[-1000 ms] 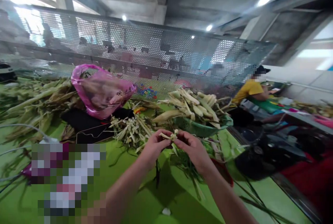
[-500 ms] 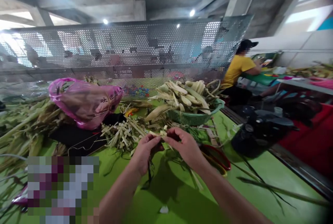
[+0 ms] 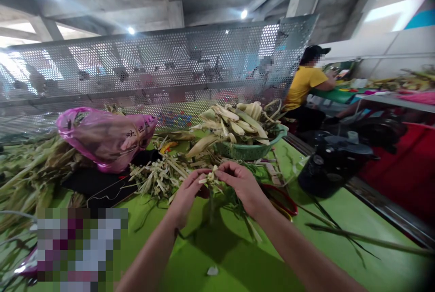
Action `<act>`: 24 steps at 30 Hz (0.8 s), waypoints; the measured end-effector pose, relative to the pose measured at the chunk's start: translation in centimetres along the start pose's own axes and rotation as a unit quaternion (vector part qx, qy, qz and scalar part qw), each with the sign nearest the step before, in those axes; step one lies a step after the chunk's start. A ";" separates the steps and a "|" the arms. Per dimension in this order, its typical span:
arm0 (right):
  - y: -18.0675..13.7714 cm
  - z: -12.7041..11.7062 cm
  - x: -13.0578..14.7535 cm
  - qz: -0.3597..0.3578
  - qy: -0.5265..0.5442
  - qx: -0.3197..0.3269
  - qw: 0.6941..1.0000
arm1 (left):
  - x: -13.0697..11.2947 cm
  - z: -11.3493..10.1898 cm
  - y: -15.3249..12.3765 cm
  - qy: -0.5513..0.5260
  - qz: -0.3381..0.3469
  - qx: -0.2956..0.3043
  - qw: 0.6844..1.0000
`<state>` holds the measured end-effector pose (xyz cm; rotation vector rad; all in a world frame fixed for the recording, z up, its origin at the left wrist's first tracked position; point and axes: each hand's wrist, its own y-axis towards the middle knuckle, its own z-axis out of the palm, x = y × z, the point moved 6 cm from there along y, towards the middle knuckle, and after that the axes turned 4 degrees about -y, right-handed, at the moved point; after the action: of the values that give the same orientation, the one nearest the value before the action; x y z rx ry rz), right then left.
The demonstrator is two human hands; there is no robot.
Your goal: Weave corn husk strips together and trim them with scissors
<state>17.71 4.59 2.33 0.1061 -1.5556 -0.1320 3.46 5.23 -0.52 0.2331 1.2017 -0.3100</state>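
My left hand (image 3: 186,192) and my right hand (image 3: 241,185) meet above the green table (image 3: 217,246), both pinched on a small pale bundle of leaf strips (image 3: 211,178). Green leaves (image 3: 234,206) hang down from the bundle toward the table. Just beyond my hands lies a pile of cut pale strips (image 3: 159,174). Behind it stands a green basin (image 3: 253,149) heaped with pale husked stalks (image 3: 234,122).
A pink plastic bag (image 3: 105,136) sits on a black cloth (image 3: 102,181) at the left, beside a heap of green stalks (image 3: 27,169). A perforated metal screen (image 3: 152,65) runs across the back. A person in a yellow shirt (image 3: 304,86) sits at the right. A dark machine (image 3: 331,160) stands off the table's right edge.
The view has swung left and down a little. My hands stay together on the bundle, and the dark strand hanging from my left hand is no longer seen.
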 end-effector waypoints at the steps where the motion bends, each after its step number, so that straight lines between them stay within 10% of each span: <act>1: 0.0 -0.2 0.0 -0.005 -0.020 -0.012 1.000 | -0.1 0.1 -0.1 -0.010 0.002 0.000 1.000; 16: 0.1 1.3 -2.9 -0.013 -0.044 -0.016 0.999 | 1.4 0.9 -0.1 -0.069 -0.048 0.041 0.996; 24: 0.5 0.8 -1.7 -0.037 -0.296 0.113 0.948 | 1.9 -0.9 0.9 -0.046 -0.047 -0.008 0.998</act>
<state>16.86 5.35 0.72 0.3299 -2.1668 -0.0428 3.65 6.20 -2.61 0.1475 1.1252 -0.3899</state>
